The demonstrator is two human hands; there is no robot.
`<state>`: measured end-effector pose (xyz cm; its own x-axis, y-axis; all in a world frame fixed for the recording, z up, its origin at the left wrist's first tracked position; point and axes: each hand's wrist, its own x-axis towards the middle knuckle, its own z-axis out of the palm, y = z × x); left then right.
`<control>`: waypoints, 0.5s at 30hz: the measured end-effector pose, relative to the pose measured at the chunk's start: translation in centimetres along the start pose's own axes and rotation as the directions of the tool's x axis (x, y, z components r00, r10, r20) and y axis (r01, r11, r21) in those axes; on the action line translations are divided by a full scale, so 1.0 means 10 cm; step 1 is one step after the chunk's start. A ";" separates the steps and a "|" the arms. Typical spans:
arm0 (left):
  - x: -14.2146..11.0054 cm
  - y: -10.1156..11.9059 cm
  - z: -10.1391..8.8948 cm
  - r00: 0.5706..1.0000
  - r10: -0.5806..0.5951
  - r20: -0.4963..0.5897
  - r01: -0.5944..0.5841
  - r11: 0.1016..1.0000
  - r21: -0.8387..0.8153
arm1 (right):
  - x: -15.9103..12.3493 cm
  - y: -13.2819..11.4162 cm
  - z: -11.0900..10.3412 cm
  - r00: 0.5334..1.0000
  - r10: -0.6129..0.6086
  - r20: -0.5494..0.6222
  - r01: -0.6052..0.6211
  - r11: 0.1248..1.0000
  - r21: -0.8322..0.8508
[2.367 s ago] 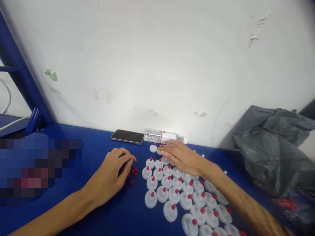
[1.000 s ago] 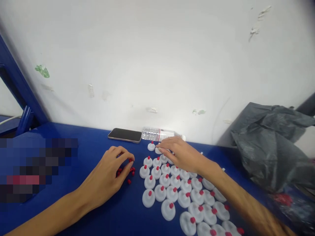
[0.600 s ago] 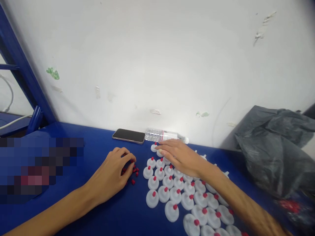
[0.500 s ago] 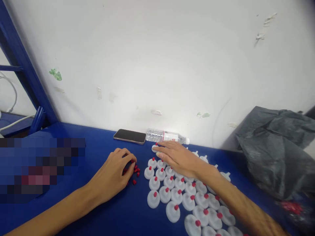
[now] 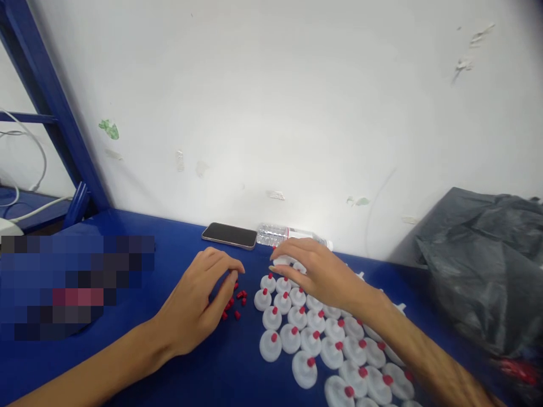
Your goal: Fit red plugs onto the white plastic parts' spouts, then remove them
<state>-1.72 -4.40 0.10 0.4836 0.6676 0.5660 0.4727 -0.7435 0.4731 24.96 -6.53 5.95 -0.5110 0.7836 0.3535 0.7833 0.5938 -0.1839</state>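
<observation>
My left hand [image 5: 203, 297] is over the blue table, its thumb and index fingertips brought close together in a pinch. Whatever is between them is too small to make out. Just beneath and beside those fingers lie several small red caps [image 5: 237, 315]. My right hand [image 5: 316, 271] reaches over the back of a group of translucent white discs [image 5: 270, 345] with short spouts, many topped with red caps. Its fingers and thumb are apart, around a white disc [image 5: 283, 260] at the back; whether they touch it I cannot tell. My right forearm hides some discs.
A phone [image 5: 229, 235] and a clear plastic bottle [image 5: 271, 234] lie against the white wall [image 5: 271, 113]. On the right stands a dark grey plastic bag [image 5: 479, 265]. A blue metal frame [image 5: 63, 107] and white cables are at left, above a pixelated area.
My left hand has risen slightly from the red caps, uncovering more of them. My right hand's fingers have curved and parted around the back disc. The view has shifted a little.
</observation>
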 end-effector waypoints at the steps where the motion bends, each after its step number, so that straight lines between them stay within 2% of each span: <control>1: -0.01 0.02 0.00 0.999 0.026 -0.022 -0.026 1.000 -0.003 | 0.00 -0.06 -0.03 1.000 -0.009 -0.016 0.009 1.000 0.005; 4: -0.04 0.06 0.02 0.992 0.111 -0.062 -0.111 0.994 0.008 | -0.04 -0.24 -0.04 0.998 -0.053 -0.040 0.053 0.999 0.001; 8: -0.03 0.12 0.01 0.979 0.203 -0.015 -0.202 0.979 0.031 | -0.06 -0.47 0.05 0.983 -0.182 -0.021 0.181 0.983 -0.035; 11: -0.02 0.20 -0.01 0.976 0.214 0.038 -0.215 0.977 0.014 | -0.06 -0.58 0.11 0.952 -0.305 -0.036 0.300 0.948 -0.108; 15: -0.02 0.26 -0.04 0.973 0.205 0.105 -0.208 0.978 0.014 | -0.06 -0.59 0.13 0.927 -0.361 -0.099 0.343 0.925 -0.161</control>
<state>-0.87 -6.48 1.49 0.6453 0.5009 0.5768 0.3723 -0.8655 0.3351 20.24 -10.30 5.65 -0.7213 0.4943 0.4851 0.6068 0.7887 0.0987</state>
